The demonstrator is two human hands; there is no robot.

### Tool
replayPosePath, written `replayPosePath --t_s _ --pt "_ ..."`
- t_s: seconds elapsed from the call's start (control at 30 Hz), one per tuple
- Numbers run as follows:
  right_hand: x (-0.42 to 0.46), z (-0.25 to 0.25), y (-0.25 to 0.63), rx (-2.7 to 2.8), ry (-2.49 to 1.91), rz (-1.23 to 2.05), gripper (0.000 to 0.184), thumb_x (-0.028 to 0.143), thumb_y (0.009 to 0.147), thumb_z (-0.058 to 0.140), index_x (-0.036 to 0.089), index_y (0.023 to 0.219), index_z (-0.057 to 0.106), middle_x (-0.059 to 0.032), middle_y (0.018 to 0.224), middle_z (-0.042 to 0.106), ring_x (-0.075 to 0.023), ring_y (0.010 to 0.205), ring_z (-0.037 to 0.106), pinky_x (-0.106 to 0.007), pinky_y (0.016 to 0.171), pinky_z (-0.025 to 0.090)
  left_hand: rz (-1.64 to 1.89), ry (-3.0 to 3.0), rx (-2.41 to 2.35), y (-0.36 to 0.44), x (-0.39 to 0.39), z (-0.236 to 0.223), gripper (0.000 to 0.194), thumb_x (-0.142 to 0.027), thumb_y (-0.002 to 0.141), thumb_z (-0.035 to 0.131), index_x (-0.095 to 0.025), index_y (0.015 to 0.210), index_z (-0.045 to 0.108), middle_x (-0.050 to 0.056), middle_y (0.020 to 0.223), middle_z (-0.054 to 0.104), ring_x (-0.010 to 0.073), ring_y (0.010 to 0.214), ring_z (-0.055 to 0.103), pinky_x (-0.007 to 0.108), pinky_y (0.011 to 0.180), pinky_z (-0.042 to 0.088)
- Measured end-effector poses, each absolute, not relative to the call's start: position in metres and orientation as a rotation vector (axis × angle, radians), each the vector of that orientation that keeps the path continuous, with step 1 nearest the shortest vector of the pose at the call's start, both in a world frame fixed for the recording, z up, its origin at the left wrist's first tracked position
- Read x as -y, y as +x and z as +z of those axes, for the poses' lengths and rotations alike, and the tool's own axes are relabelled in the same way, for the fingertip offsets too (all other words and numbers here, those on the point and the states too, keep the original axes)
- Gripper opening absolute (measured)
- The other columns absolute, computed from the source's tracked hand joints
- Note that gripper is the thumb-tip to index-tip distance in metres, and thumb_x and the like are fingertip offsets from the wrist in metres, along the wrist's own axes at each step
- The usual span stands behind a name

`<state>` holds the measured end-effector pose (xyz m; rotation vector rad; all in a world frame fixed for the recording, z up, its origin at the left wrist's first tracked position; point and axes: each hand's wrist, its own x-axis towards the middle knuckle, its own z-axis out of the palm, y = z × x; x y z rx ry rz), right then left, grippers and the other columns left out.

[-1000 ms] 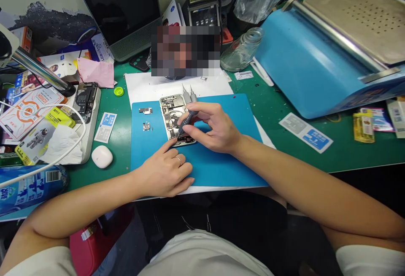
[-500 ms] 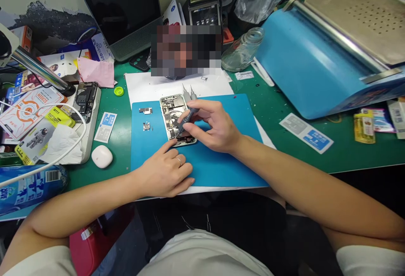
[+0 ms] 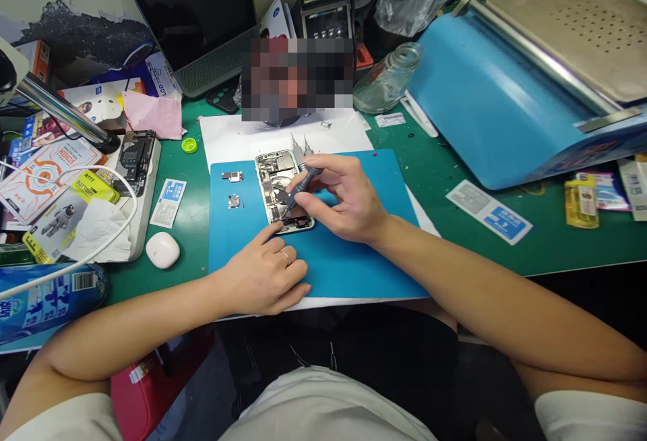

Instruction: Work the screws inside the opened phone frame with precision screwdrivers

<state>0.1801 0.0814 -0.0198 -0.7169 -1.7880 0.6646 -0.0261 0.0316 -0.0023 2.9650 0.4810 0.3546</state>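
An opened phone (image 3: 275, 185) lies on the blue mat (image 3: 354, 272), its inner parts bare. My right hand (image 3: 346, 195) pinches a grey screwdriver (image 3: 302, 188) between thumb and fingers. The tool is tilted, with its thin tip down at the phone's lower left. My left hand (image 3: 267, 269) lies on the mat, index finger stretched to the phone's lower left edge and the other fingers loosely curled, holding nothing. Two more grey screwdrivers (image 3: 301, 151) lie past the phone's upper right, partly hidden by my right hand. Small metal parts (image 3: 233, 177) sit left of the phone.
Left of the mat are a white earbud case (image 3: 162, 250), a card (image 3: 168, 203) and a green cap (image 3: 189, 145). A glass jar (image 3: 387, 80) lies behind; a big blue machine (image 3: 455, 97) stands right. Another card (image 3: 488, 212) and a yellow bottle (image 3: 581, 203) lie nearby.
The screwdriver in my right hand leans over more, its top shifting slightly right and up. My left hand and the phone stay put.
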Motion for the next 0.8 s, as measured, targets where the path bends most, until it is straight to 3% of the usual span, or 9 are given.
replayPosePath --t_s 0.3,0.43,0.57,0.8 --pt "-0.084 -0.023 0.182 1.733 -0.791 0.655 0.046 0.022 0.093 0.063 0.031 0.134 0.042 -0.0014 0.098 0.069 -0.0158 0.082 0.071 -0.031 0.071 0.063 0.403 2.976 -0.46 -0.026 -0.032 -0.002 0.033 -0.038 0.1 0.047 -0.018 0.076 0.058 0.002 0.068 0.055 0.0185 0.066 0.05 0.046 0.106 0.041" --pt "-0.087 -0.023 0.181 1.658 -0.837 0.701 0.044 0.028 0.094 0.063 0.03 0.132 0.041 -0.002 0.097 0.071 -0.0156 0.081 0.071 -0.031 0.07 0.062 0.545 2.948 -0.474 -0.026 -0.034 0.001 0.033 -0.034 0.101 0.046 -0.019 0.072 0.055 0.001 0.065 0.054 0.0172 0.064 0.049 0.038 0.086 0.045" --pt "-0.087 -0.022 0.176 1.531 -0.856 0.722 0.042 0.03 0.094 0.063 0.03 0.13 0.042 -0.0022 0.095 0.071 -0.0154 0.078 0.07 -0.031 0.067 0.061 0.726 2.844 -0.786 -0.029 -0.044 0.005 0.03 -0.034 0.099 0.047 -0.02 0.073 0.054 0.0 0.063 0.055 0.016 0.061 0.05 0.034 0.065 0.035" --pt "-0.087 -0.027 0.17 1.433 -0.784 0.706 0.044 0.025 0.092 0.064 0.027 0.13 0.042 -0.0019 0.094 0.071 -0.0166 0.084 0.072 -0.031 0.069 0.061 0.796 2.804 -1.239 -0.034 -0.067 0.014 0.029 -0.038 0.1 0.05 -0.018 0.079 0.057 0.002 0.068 0.061 0.017 0.064 0.056 0.033 0.062 0.03"
